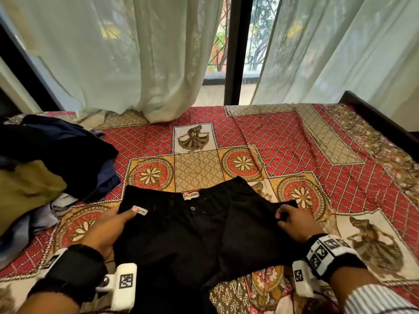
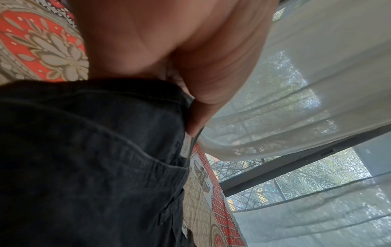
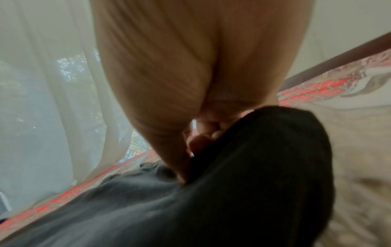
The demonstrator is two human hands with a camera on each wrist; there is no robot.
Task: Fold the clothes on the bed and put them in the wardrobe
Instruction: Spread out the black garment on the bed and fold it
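Observation:
Black trousers (image 1: 195,236) lie waist-up on the patterned bedspread (image 1: 294,143), a button and a label showing at the waistband. My left hand (image 1: 106,227) grips the left side of the waist, thumb on top by a small white tag; in the left wrist view the hand (image 2: 169,58) pinches the trousers (image 2: 84,158) at their edge. My right hand (image 1: 294,223) pinches the right side of the waist, where the cloth is bunched. The right wrist view shows that hand (image 3: 180,83) with fingers curled into the dark fabric (image 3: 232,192).
A heap of unfolded clothes (image 1: 45,168), dark blue, black and olive, sits on the bed's left side. Pale curtains (image 1: 136,60) hang behind the bed in front of a window. A dark bed frame (image 1: 381,118) runs along the right.

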